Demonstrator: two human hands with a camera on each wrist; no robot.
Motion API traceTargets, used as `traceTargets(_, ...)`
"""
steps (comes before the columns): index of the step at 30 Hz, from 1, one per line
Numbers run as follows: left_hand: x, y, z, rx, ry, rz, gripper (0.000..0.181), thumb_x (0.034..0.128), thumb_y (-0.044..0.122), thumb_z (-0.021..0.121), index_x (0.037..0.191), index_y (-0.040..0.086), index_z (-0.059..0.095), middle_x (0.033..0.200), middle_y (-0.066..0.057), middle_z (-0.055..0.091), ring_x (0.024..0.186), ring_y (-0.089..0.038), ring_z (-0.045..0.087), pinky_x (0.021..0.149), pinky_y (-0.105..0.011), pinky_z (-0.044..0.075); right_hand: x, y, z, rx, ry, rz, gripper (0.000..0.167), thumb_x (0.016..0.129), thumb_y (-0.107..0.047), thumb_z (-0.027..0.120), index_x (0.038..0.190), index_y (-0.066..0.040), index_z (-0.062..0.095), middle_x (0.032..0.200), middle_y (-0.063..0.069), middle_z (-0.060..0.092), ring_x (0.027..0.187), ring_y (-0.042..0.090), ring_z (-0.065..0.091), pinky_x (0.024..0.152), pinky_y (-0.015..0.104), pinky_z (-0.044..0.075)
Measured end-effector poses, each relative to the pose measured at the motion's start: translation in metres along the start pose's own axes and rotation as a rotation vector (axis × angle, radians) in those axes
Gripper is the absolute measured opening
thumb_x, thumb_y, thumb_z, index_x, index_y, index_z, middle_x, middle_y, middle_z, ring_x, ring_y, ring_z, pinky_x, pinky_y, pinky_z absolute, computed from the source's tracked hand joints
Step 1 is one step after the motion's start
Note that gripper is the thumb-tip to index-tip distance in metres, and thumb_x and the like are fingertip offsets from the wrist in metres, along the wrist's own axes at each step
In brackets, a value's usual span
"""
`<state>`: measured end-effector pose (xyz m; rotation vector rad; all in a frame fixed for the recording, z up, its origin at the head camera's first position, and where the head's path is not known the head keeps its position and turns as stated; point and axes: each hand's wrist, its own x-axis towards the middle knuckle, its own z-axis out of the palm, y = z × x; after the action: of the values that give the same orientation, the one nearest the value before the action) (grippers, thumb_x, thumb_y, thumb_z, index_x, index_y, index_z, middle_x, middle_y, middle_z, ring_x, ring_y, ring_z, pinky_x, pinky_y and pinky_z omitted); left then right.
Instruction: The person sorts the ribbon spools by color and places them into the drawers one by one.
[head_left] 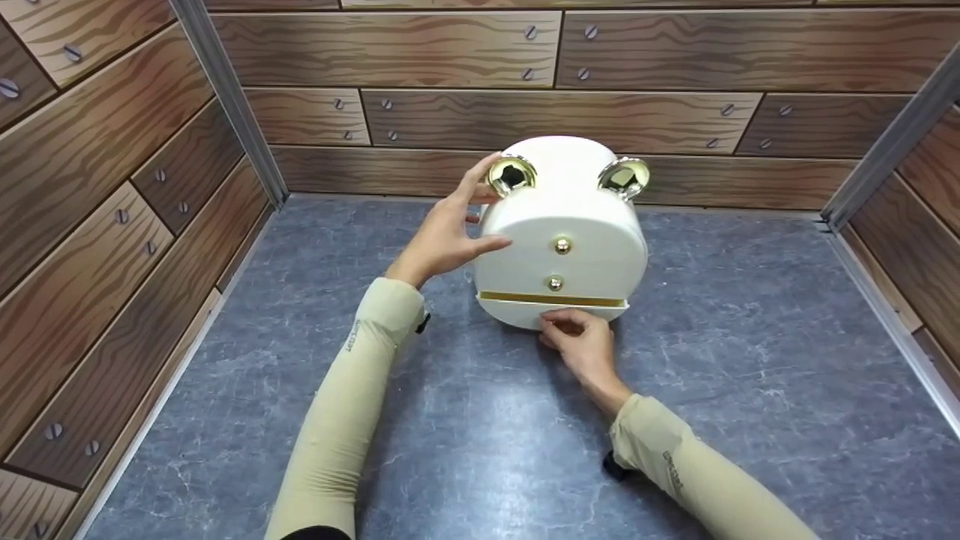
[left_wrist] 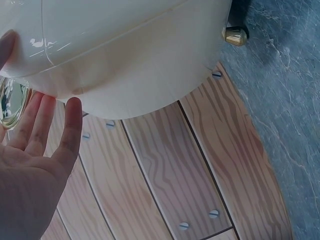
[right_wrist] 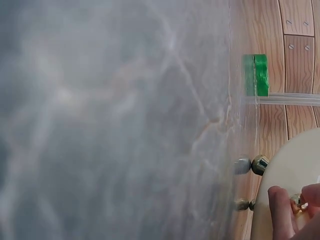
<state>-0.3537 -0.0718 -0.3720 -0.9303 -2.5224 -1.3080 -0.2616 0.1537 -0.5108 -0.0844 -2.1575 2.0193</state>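
Note:
A white rounded drawer box (head_left: 562,202) with two shiny gold ear-shaped rings on top stands on the floor. Its front carries gold knobs, and the bottom drawer (head_left: 517,310) stands slightly out, with a gold strip showing above it. With thumb and fingertips, my right hand (head_left: 586,349) pinches that drawer's gold knob (right_wrist: 297,202), which the hand covers in the head view. At the box's left side is my left hand (head_left: 442,236), fingers mostly straight and spread. Its thumb lies by the front face; in the left wrist view the fingertips touch the white side wall.
Wood-plank-printed panels (head_left: 465,56) with metal corner strips enclose the back and sides. The floor (head_left: 300,420) is blue-grey with a marble pattern. Green tape (right_wrist: 256,75) shows at a corner in the right wrist view. Gold ball feet (right_wrist: 259,165) are under the box.

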Motion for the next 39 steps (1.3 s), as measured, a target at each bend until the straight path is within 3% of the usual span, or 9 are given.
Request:
traceTargets(8,-0.001,-0.001,-0.001,0.003,-0.004,0.003,0.111,0.0843,0.030,0.088,0.164,0.047,0.013,0.139,0.004,0.062,0.135,-0.014,0.056,0.104,-0.042,0.055,-0.009,0.000,-0.001,-0.024,-0.005,0.008,0.013,0.089,0.007,0.073,0.101,0.009,0.078,0.099,0.022,0.076,0.077,0.018,0.075,0.069,0.023,0.063)
traceTargets(18,-0.001,-0.002,0.000,0.001,0.002,0.010,0.112,0.0829,0.030,0.089,0.165,0.044,0.014,0.139,0.001,0.062,0.133,-0.015,0.058,0.103,-0.037,0.055,-0.022,-0.003,-0.004,-0.009,-0.013,0.046,0.015,0.089,0.006,0.075,0.104,0.010,0.077,0.098,0.022,0.076,0.073,0.014,0.074,0.070,0.025,0.064)
traceTargets(39,-0.001,-0.002,0.000,0.004,-0.003,0.002,0.110,0.0843,0.031,0.088,0.164,0.047,0.013,0.140,0.004,0.061,0.135,-0.013,0.057,0.105,-0.039,0.055,-0.046,-0.006,-0.010,-0.049,-0.047,0.026,0.014,0.087,0.008,0.076,0.100,0.007,0.079,0.093,0.023,0.077,0.070,0.018,0.074,0.067,0.026,0.064)
